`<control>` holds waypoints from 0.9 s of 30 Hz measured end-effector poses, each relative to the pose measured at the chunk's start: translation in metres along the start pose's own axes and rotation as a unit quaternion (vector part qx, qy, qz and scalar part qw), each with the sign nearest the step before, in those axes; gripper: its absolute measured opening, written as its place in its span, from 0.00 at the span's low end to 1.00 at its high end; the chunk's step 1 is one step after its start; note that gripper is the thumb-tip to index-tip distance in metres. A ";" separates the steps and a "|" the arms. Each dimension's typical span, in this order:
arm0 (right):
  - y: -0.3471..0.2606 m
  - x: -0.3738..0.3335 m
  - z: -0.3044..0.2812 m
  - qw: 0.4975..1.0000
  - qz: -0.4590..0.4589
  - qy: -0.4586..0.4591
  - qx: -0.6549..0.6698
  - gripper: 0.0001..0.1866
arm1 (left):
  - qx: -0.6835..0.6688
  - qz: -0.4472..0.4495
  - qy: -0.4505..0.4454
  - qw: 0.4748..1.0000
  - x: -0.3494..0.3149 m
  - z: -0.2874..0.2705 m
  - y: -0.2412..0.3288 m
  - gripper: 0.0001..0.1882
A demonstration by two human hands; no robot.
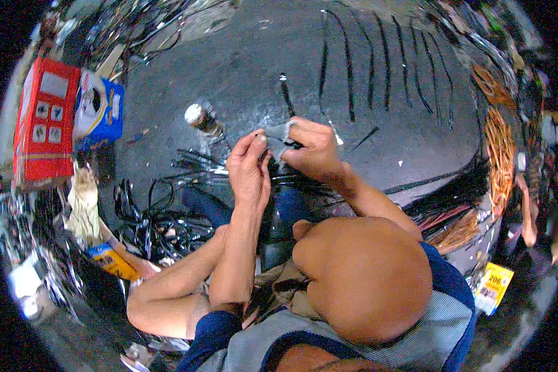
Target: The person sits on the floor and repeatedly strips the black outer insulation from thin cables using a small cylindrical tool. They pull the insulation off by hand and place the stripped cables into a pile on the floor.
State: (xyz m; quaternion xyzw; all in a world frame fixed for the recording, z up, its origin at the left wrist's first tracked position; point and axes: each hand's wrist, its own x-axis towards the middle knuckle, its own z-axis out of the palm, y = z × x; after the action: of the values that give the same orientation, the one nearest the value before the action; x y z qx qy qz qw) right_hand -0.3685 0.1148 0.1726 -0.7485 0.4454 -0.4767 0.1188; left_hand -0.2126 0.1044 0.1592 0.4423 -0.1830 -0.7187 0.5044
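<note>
**A:** What are the hands doing from where you're watching?

**B:** I'm seeing the left hand [249, 168] and the right hand [311, 149] meeting at the centre of the frame, both pinching a small grey tool [278, 137] between their fingers; a short black cable [295, 145] is poking from the right fist.

**A:** And around them?

**B:** Black cable strips [372, 62] are lying in rows at the upper right, copper wire coils [499, 146] are sitting at the right edge, a red box [43, 118] is resting at the upper left, and a small jar [199, 118] is standing just left of the hands.
</note>
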 end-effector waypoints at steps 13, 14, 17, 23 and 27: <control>-0.001 -0.042 -0.033 0.990 0.099 -0.096 -0.005 0.12 | -0.006 0.093 0.070 0.993 0.055 -0.084 0.070 0.07; 0.001 -0.055 -0.037 0.982 0.164 -0.089 0.038 0.13 | -0.010 0.084 0.109 0.990 0.062 -0.100 0.075 0.07; 0.017 -0.103 -0.052 0.962 0.238 -0.134 0.000 0.07 | -0.012 0.069 0.181 0.981 0.092 -0.169 0.077 0.08; 0.028 -0.172 -0.092 0.909 0.372 -0.186 0.013 0.10 | 0.128 0.040 0.270 0.954 0.127 -0.247 0.062 0.08; 0.037 -0.211 -0.117 0.880 0.436 -0.187 -0.018 0.08 | 0.413 0.084 0.377 0.824 0.119 -0.219 0.043 0.15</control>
State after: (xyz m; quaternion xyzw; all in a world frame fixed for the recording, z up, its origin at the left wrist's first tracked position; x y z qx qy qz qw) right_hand -0.5161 0.2867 0.0830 -0.5563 0.7046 -0.2196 0.3819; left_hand -0.0201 0.0210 0.0173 0.8289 -0.2949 -0.3077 0.3623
